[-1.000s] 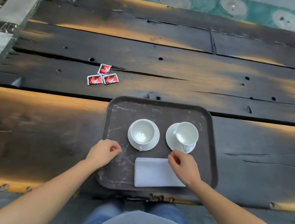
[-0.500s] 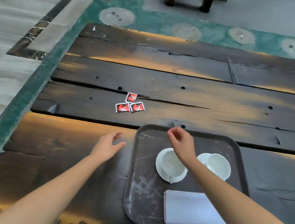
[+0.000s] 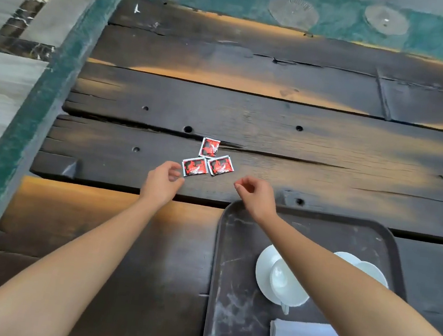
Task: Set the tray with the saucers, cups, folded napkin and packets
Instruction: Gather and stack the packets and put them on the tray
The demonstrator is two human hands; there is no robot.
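Three red-and-black square packets (image 3: pixel 209 160) lie on the dark wooden desk (image 3: pixel 328 141) just beyond the nearer left hand (image 3: pixel 162 181), its grip empty and loosely open.

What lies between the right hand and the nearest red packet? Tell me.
Nothing but bare table plank: in the head view only dark wood shows between the right hand and the lower-right red packet.
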